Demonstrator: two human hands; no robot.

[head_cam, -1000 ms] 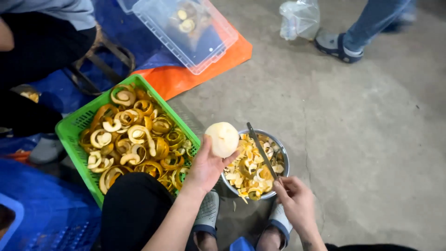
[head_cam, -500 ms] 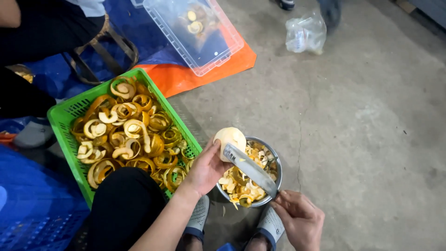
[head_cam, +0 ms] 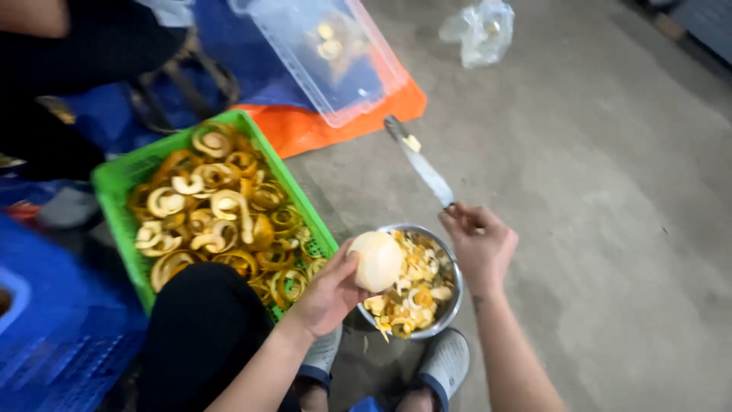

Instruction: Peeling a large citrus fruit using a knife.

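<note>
1. The left hand (head_cam: pixel 328 294) is curled around one peeled, pale round fruit (head_cam: pixel 375 261), fingers and thumb closed on its lower left side. It holds the fruit over the near rim of the metal bowl (head_cam: pixel 450 305), just above the scraps inside.
2. The right hand (head_cam: pixel 479 243) is closed on the handle of one knife (head_cam: pixel 421 164). The blade points up and away to the left, clear of the fruit and the bowl, with a small pale bit stuck near its tip.
3. The bowl sits on the floor between the person's two shoes (head_cam: pixel 446 362) and is heaped with yellow and white trimmings. Its left rim lies just beside the corner of the green crate (head_cam: pixel 114 191).
4. The one green crate is full of curled orange peel (head_cam: pixel 221 210); its near end is hidden behind the person's dark knee (head_cam: pixel 202 328).
5. To the right of the bowl and the right hand, the grey concrete floor (head_cam: pixel 610 214) runs wide and bare, leaving room for the knife arm.
6. To the left it is crowded: a blue crate (head_cam: pixel 46 336) stands close by the green one.
7. Beyond the crate lie one orange mat (head_cam: pixel 320 130), with a clear plastic box (head_cam: pixel 343 61) partly on it, and one clear plastic bag (head_cam: pixel 480 30) farther off on the floor.
8. Another person's dark clothing (head_cam: pixel 84 53) fills the upper left corner.
</note>
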